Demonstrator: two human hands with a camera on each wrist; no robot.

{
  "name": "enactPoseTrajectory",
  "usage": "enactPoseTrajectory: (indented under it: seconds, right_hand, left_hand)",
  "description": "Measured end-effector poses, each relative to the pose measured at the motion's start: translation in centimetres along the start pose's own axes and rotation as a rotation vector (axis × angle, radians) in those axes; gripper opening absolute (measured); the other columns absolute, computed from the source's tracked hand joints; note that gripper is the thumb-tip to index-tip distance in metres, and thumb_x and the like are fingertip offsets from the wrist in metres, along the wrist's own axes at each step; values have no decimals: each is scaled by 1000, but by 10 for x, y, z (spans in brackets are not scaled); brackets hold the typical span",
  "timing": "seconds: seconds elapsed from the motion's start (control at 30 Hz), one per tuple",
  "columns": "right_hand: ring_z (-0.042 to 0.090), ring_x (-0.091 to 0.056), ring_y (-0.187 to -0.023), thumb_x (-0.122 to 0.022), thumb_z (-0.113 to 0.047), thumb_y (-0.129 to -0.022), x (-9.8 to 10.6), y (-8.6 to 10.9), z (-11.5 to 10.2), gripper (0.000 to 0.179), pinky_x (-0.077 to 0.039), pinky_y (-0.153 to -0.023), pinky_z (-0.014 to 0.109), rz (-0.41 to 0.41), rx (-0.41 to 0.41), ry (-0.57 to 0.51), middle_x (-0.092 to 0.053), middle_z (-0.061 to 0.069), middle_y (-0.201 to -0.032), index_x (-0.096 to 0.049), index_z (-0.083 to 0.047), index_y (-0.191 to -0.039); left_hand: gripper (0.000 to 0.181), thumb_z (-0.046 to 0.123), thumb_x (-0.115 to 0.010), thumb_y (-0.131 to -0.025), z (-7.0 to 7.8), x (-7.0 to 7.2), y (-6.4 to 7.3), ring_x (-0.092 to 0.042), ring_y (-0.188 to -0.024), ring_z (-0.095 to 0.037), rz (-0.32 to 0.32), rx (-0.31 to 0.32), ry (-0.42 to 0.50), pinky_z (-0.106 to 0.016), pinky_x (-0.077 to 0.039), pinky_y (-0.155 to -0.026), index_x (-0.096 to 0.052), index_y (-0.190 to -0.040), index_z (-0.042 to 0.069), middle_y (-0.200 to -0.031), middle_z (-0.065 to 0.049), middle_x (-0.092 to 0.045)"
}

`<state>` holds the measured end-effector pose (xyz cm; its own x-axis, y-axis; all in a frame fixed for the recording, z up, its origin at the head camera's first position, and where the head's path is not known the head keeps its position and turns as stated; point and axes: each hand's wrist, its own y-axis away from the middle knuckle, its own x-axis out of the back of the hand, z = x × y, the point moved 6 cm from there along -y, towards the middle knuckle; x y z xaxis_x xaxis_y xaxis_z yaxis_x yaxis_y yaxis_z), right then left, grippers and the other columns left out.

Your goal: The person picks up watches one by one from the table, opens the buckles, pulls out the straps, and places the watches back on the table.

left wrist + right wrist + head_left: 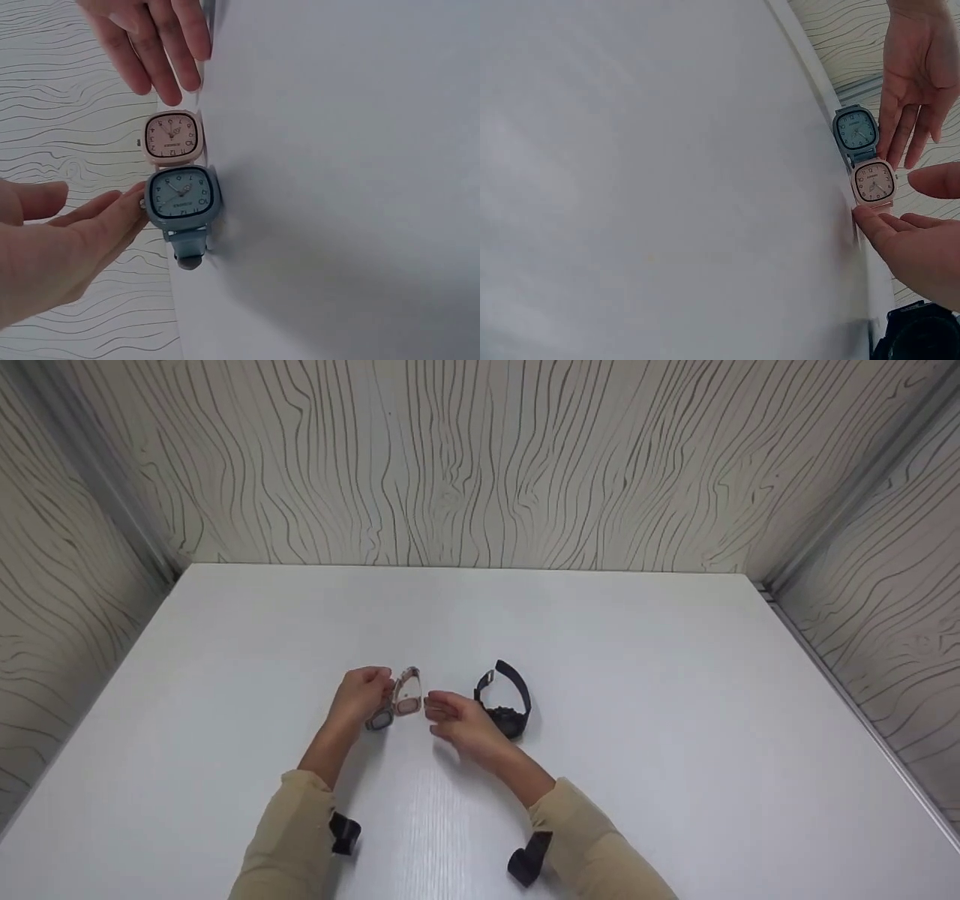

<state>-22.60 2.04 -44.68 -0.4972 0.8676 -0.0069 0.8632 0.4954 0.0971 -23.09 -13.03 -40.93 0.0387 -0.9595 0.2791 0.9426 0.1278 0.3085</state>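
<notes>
A blue wristwatch (381, 721) and a pink wristwatch (408, 706) stand side by side on the white table, square dials facing the person. My left hand (360, 695) is at the blue one; in the left wrist view its extended fingers reach behind the blue watch (181, 196), right at its crown side. My right hand (466, 726) is just right of the pink one, its fingers nearly straight and thumb apart. In the right wrist view, a fingertip is right at the lower edge of the pink watch (874, 182).
A black wristwatch (510, 723) with its strap looped upward stands just right of the right hand, partly behind it. The white table (637, 660) extends to wood-grain patterned panels (450, 465) at the back and sides. Black wrist mounts (346, 834) hang under both sleeves.
</notes>
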Motion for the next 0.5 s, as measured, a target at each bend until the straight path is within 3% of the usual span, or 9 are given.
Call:
enactPoseTrajectory:
  seconds: [0.2, 0.5]
  right_hand:
    - [37, -38, -124, -48, 10, -83, -3, 0, 0, 56, -36, -100, 37, -39, -9, -15, -38, 28, -134, -26, 15, -134]
    - [36, -37, -125, -49, 9, -83, -5, 1, 1, 58, -36, -100, 37, -43, -27, -44, -37, 28, -135, -25, 15, -135]
  left_hand:
    - [39, 18, -39, -98, 3, -1, -1, -51, -108, -29, -17, -14, -51, -39, -42, -92, -46, -127, -8, -117, -23, -54]
    - [36, 15, -39, -98, 2, -5, -1, -53, -108, -29, -13, -11, -51, -37, -44, -91, -48, -123, -9, -116, -23, -55]
